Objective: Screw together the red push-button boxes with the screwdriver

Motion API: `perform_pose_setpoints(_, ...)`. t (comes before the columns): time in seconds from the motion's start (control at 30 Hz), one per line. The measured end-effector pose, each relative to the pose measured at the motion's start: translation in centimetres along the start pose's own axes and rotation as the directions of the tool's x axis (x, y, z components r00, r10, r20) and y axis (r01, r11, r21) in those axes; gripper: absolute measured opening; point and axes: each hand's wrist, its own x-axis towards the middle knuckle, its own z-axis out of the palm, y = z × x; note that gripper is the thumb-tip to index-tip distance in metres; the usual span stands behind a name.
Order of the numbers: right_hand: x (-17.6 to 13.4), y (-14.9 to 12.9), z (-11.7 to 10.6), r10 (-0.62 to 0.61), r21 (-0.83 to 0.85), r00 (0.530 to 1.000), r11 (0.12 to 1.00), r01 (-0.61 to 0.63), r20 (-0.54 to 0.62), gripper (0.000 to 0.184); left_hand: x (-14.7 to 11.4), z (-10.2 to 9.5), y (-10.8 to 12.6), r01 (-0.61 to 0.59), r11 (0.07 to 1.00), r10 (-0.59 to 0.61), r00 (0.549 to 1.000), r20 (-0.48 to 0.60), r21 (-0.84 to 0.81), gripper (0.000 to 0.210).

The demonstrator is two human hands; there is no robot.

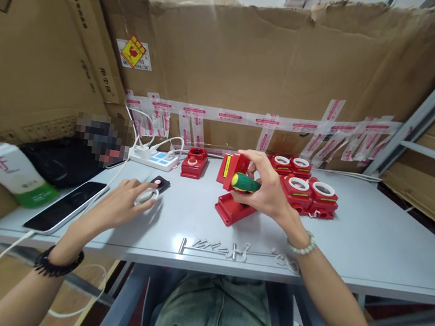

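Note:
My left hand [123,203] is low over the left part of the table, thumb and finger closed around a white ring [153,194]. Just beyond the fingertips lies a small black plate [164,183] with a round red spot. My right hand [263,184] grips a red box part [229,169] with a yellow label, raised and tilted, together with a screwdriver whose green and yellow handle [243,182] shows below the fingers. Right under it sits an open red box base [230,209]. Whether the two red parts touch is unclear.
Several red boxes with white rings [323,190] stand at the back right; another red box [194,163] sits at the back. Screws and metal rods [209,248] lie along the front edge. At left are a power strip [154,158], phone [65,206] and bottle [8,169].

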Motion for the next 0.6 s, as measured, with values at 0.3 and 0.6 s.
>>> perform_pose_setpoints(0.3, -0.1, 0.2, 0.1, 0.028, -0.017, 1.0, 0.999, -0.028, 0.0, 0.073, -0.2, 1.4, -1.2, -0.003, 0.996, 0.013, 0.993, -0.114, 0.085, 0.057)
perform_pose_setpoints(0.6, 0.3, 0.4, 0.3, 0.276, 0.315, 0.961, 0.911, -0.267, 0.014, 0.072, 5.4, 0.0, 13.4, -0.484, 0.589, 0.427, 0.866, -0.26, -0.647, 0.092)
